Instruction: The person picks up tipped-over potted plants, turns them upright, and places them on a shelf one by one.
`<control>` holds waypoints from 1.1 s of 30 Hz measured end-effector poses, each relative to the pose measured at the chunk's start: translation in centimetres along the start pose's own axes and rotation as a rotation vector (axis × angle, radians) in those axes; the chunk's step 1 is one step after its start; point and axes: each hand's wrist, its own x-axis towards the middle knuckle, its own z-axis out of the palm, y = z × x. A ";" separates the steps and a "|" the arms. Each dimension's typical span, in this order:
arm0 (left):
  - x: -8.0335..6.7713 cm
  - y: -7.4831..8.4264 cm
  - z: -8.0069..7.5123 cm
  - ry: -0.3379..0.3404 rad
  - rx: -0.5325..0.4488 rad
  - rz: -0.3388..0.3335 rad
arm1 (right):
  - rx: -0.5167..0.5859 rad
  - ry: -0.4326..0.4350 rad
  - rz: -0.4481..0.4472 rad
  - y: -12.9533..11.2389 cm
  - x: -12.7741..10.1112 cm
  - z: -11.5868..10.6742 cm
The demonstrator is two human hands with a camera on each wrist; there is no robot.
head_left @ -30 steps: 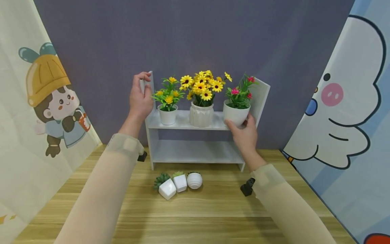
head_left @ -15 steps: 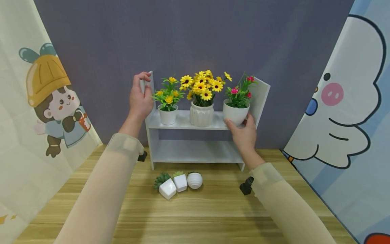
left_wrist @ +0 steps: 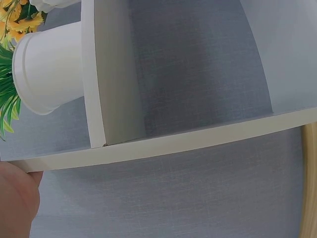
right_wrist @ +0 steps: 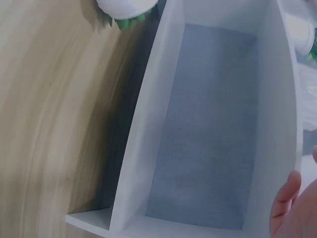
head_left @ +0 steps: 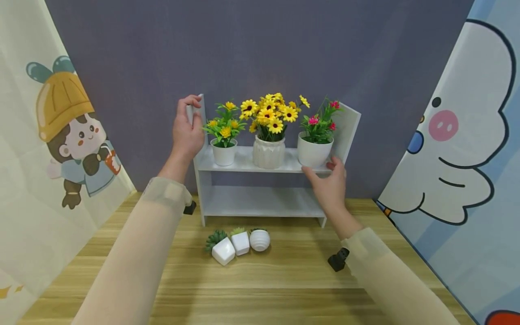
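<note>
A small white two-tier shelf (head_left: 260, 202) stands on the table, three potted artificial plants on its upper board. My left hand (head_left: 188, 131) grips the top of its left side panel (left_wrist: 168, 145); part of that hand (left_wrist: 17, 198) shows in the left wrist view. On the board's right end sits a white pot with pink-red flowers (head_left: 313, 152). Just below that pot, my right hand (head_left: 330, 183) holds nothing, thumb and fingers spread apart at the board's front edge. Left of it are a ribbed pot of yellow daisies (head_left: 269, 153) and a smaller pot with yellow flowers (head_left: 224, 155).
Three little succulents lie tipped over on the wooden table (head_left: 260, 293) in front of the shelf: a faceted white pot (head_left: 223, 252), a squarish one (head_left: 240, 243) and a round ridged one (head_left: 259, 240). A grey backdrop (head_left: 260, 49) hangs behind.
My right hand has let go of the pot with pink-red flowers and drawn slightly down and right, away from it. That pot stays on the upper board. My left hand has not moved.
</note>
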 end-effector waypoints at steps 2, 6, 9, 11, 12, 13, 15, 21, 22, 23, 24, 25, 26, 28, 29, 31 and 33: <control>0.0 0.0 0.0 0.001 -0.011 0.003 | 0.001 0.000 -0.006 0.1 -0.7 -0.4; 0.0 0.0 0.0 0.000 -0.019 0.003 | -0.012 -0.017 -0.010 0.4 -2.1 -1.2; 0.0 0.0 0.0 0.001 -0.027 0.007 | -0.022 -0.050 -0.023 0.9 -3.0 -1.8; 0.0 0.0 0.0 0.003 -0.034 0.012 | -0.025 -0.089 -0.029 1.3 -3.6 -2.3; 0.0 0.0 0.0 0.003 -0.037 0.012 | -0.032 -0.111 -0.030 1.5 -3.8 -2.5; 0.0 0.0 0.0 0.002 -0.037 0.013 | -0.042 -0.136 -0.030 1.8 -4.1 -2.8; 0.0 0.1 0.0 -0.001 -0.033 0.010 | -0.057 -0.193 -0.029 2.3 -4.6 -3.2; 0.1 0.1 -0.1 -0.007 -0.028 0.009 | -0.107 -0.387 -0.022 3.8 -6.1 -4.0; 0.1 0.1 0.0 -0.006 -0.029 0.009 | -0.115 -0.419 -0.022 4.1 -6.3 -4.0; 0.1 0.2 0.0 -0.006 -0.030 0.010 | -0.116 -0.448 -0.020 4.5 -6.5 -4.0; 0.1 0.2 0.0 -0.007 -0.029 0.007 | -0.119 -0.477 -0.022 4.8 -6.7 -3.9; 0.0 0.1 0.0 -0.008 -0.027 0.005 | -0.118 -0.504 -0.026 5.1 -6.9 -3.9; 0.0 0.1 0.0 -0.009 -0.027 0.004 | -0.114 -0.532 -0.030 5.4 -7.2 -3.8; 0.0 0.1 0.0 -0.006 -0.027 0.004 | -0.101 -0.581 -0.044 6.1 -7.6 -3.5; 0.0 0.1 0.0 -0.004 -0.027 0.004 | -0.090 -0.599 -0.049 6.3 -7.8 -3.3; 0.1 0.1 0.0 0.001 -0.032 0.009 | -0.076 -0.631 -0.069 6.9 -8.3 -2.8; 0.1 0.1 0.0 0.007 -0.035 0.013 | -0.065 -0.658 -0.085 7.3 -8.7 -2.3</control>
